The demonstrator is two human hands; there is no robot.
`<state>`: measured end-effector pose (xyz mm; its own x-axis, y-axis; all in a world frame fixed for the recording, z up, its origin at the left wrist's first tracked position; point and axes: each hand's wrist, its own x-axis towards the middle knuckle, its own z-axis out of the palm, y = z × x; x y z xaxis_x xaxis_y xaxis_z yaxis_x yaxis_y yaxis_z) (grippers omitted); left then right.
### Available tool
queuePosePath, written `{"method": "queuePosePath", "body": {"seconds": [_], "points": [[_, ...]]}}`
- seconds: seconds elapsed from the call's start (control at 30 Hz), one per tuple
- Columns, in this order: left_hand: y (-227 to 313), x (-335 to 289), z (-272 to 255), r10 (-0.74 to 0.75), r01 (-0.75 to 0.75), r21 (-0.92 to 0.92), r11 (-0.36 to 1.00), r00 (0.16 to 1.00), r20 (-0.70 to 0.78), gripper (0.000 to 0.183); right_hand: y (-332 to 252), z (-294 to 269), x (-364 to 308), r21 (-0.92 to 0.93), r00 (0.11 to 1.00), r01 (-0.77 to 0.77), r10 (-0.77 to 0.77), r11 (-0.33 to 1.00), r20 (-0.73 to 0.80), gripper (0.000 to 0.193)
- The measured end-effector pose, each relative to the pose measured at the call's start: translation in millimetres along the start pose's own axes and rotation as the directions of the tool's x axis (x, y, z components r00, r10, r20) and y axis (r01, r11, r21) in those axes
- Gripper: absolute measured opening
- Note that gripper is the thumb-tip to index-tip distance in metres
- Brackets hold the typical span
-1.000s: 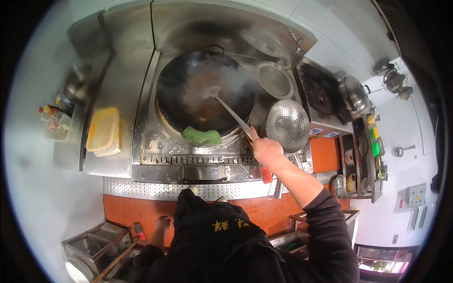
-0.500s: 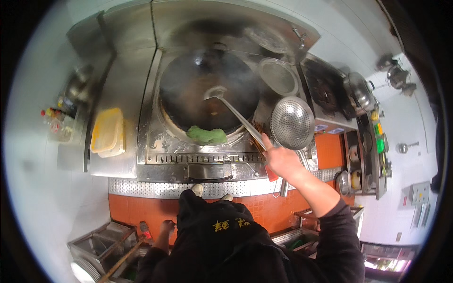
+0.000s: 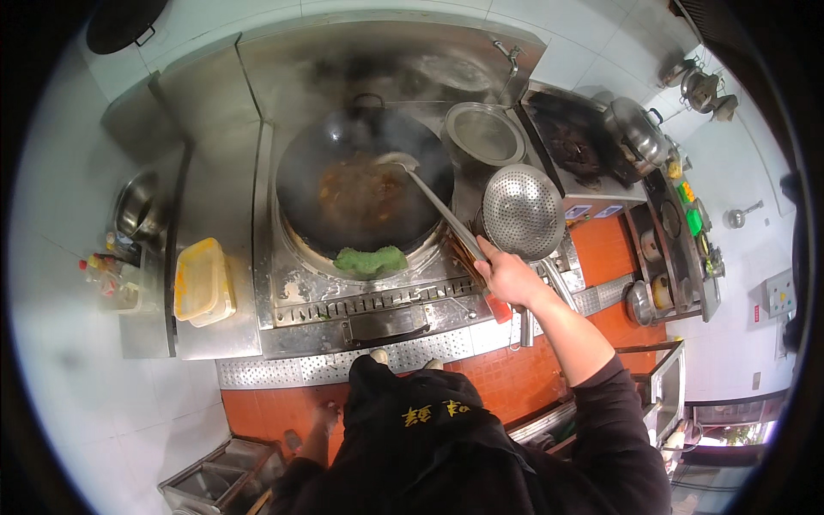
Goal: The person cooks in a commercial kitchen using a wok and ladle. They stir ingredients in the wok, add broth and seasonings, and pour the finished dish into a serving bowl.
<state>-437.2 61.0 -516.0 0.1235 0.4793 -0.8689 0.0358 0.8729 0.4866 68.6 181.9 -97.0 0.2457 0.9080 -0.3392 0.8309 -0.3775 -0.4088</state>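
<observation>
My right hand (image 3: 506,279) is wrapped round the long metal handle of a wok ladle (image 3: 442,210). The ladle's head rests in a big black wok (image 3: 296,184), near the far right of the brown, steaming food (image 3: 356,190) at its bottom. Steam blurs what the food is. On the wok's near rim lies a folded green cloth (image 3: 371,261). A perforated strainer (image 3: 524,212) sits just beyond my right hand. My left hand (image 3: 326,415) hangs low by my side, away from the stove; it is too small and dark to make out its fingers.
A round metal pot (image 3: 486,135) stands right of the wok, with a tap (image 3: 512,58) behind. Yellowish plastic tubs (image 3: 199,279) sit on the left counter (image 3: 215,206). At the right is a second burner (image 3: 562,146) beside a lidded pot (image 3: 635,129). Orange floor tiles (image 3: 506,378) lie below.
The view has shifted a little, so the stove sits slightly more to the left. Steam over the wok has thinned and the food shows more plainly. My right hand keeps its grip on the ladle.
</observation>
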Motion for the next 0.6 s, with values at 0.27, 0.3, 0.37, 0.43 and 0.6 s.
{"method": "queuePosePath", "body": {"seconds": [0.27,0.3,0.37,0.43,0.6], "points": [[9.4,-24.0,-7.4,-0.008,0.078,0.467,0.881,0.989,-0.151,0.019,-19.3,-2.2,-7.7,-0.124,0.996,-0.076,0.081,0.989,0.035,0.056],[9.2,-21.2,-14.5,-0.014,0.095,0.491,0.866,0.986,-0.166,0.019,-22.6,-8.1,-11.4,-0.152,0.998,-0.063,0.065,0.986,0.009,0.056],[3.8,-15.4,-25.5,0.026,0.032,0.307,0.951,0.983,-0.183,0.018,-27.4,-18.5,-24.7,-0.207,0.997,-0.059,0.069,0.977,0.037,0.056],[-5.3,-9.9,-29.9,0.064,-0.015,0.289,0.957,0.985,-0.161,0.019,-30.9,-22.8,-33.6,-0.267,0.982,-0.129,0.160,0.955,0.096,0.055],[-17.9,-7.3,-18.4,0.052,-0.012,0.418,0.908,0.995,-0.083,0.023,-35.9,-2.3,-9.1,-0.250,0.987,-0.090,0.120,0.964,0.107,0.054]]}}
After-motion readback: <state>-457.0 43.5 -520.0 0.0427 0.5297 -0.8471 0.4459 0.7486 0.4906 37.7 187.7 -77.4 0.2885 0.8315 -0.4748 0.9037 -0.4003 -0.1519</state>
